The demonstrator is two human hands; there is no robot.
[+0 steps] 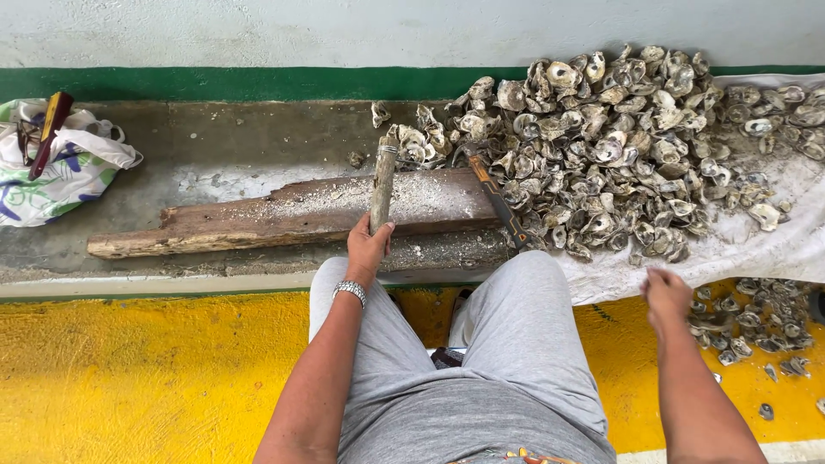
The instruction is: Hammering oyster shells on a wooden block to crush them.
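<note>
Wooden-handled tool (pixel 382 180) gripped tight in left hand (pixel 367 247) mid-frame over the plank (pixel 284 219); right hand (pixel 666 296) blurry, can't tell, by shell pile (pixel 619 146).

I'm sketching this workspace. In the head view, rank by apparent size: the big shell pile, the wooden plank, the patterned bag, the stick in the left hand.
1. big shell pile
2. wooden plank
3. patterned bag
4. stick, held in the left hand

The bag is cut off by the frame edge.
</note>
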